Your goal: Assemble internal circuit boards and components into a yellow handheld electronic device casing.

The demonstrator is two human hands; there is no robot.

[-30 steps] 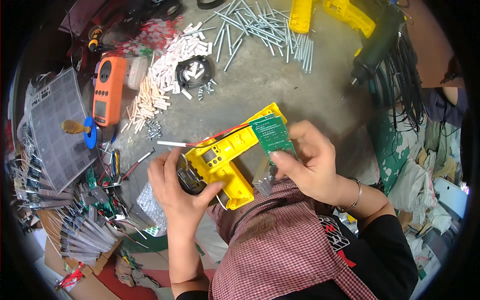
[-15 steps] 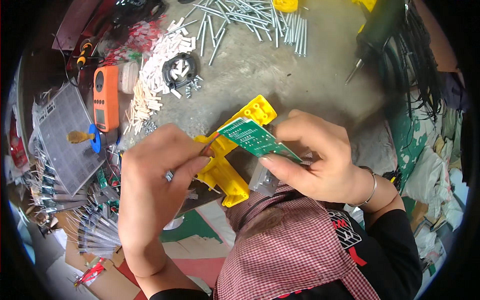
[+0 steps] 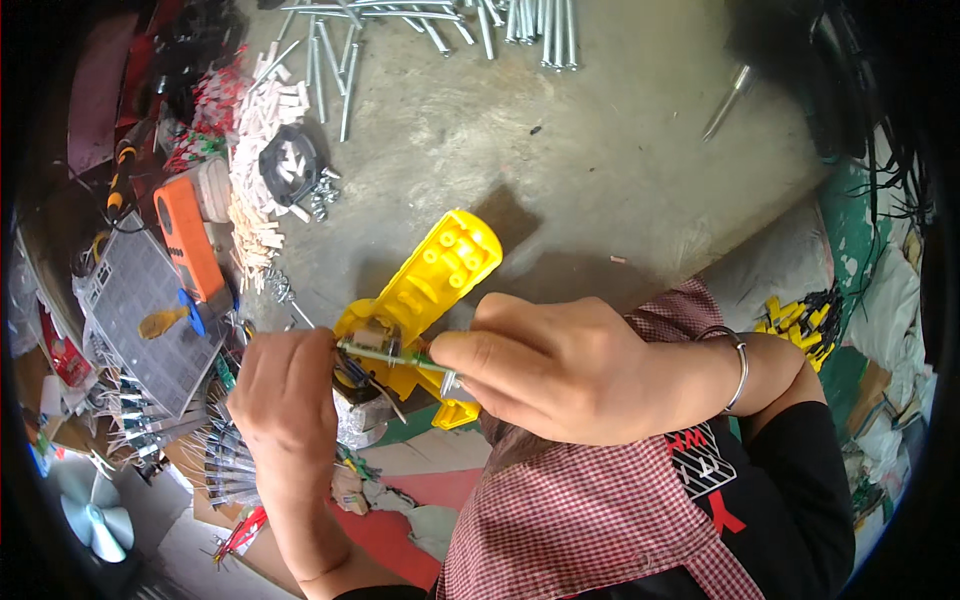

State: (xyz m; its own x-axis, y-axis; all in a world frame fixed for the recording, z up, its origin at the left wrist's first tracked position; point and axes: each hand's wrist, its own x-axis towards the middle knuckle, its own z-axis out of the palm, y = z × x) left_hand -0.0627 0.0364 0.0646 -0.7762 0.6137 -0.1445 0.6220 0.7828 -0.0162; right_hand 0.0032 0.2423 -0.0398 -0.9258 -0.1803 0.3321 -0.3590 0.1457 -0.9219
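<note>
Green circuit board (image 3: 385,354), shifted left and turned edge-on, sits over yellow housing (image 3: 437,268), pinched by right hand (image 3: 575,370); left hand (image 3: 283,392) curled by board's left end, its hold unclear.

Around twelve o'clock, the upper edge crops metal bolts (image 3: 559,35); toward two, a dark tool (image 3: 785,40) blurs. Toward four, the right hand (image 3: 570,370) hides part of the circuit board (image 3: 380,353); toward eight, the left hand's (image 3: 285,405) grip is unclear.
</note>
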